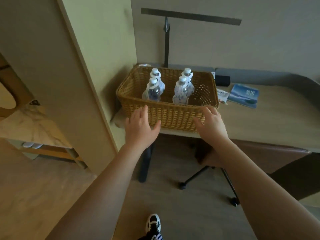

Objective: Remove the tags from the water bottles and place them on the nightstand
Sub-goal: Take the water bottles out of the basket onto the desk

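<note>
A woven wicker basket (174, 116) stands on the left end of a beige desk (270, 122). Inside it stand several water bottles with white caps, in two pairs: a left pair (153, 90) and a right pair (183, 87). White paper tags (180, 99) hang from the bottle necks. My left hand (141, 126) is stretched out, fingers apart, at the basket's front left wall. My right hand (212, 122) is spread at the front right corner, fingertips at the rim. Neither hand holds anything.
A black desk lamp (167, 42) rises behind the basket. A blue booklet (244, 95) and a leaflet (222, 96) lie on the desk to the right. A tall beige panel (83, 80) stands to the left. A chair with a wheeled base (225, 179) sits under the desk.
</note>
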Demonstrator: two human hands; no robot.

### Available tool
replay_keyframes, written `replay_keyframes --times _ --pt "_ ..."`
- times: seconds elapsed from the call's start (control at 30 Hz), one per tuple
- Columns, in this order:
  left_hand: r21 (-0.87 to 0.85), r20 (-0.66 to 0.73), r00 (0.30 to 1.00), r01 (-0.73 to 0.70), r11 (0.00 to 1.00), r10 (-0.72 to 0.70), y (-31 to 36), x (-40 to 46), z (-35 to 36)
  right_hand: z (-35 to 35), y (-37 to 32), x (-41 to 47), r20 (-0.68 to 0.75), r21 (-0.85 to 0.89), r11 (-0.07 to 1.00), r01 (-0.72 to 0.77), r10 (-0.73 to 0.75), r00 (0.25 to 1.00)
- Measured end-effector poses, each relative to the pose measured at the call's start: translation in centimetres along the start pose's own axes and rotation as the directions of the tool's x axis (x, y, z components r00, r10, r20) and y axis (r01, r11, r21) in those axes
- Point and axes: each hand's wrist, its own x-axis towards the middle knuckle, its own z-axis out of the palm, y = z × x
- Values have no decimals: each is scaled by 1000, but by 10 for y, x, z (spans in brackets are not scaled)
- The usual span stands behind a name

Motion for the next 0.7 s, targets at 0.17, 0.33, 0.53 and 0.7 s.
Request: replay_keyframes --times 0.17,0.33,0.53,0.7 --pt "-33 -13 1000 2 999 -3 -20 122 16 25 -6 119 -20 16 997 -82 82 996" --pt "-152 35 999 46 987 -41 -30 192 38 56 5 177 16 46 986 -160 160 987" --pt "-229 134 988 102 968 -73 -39 224 62 82 9 218 96 104 960 -259 250 964" --pt "-264 207 973 156 952 -102 -41 236 72 102 11 236 135 116 959 -258 242 961"
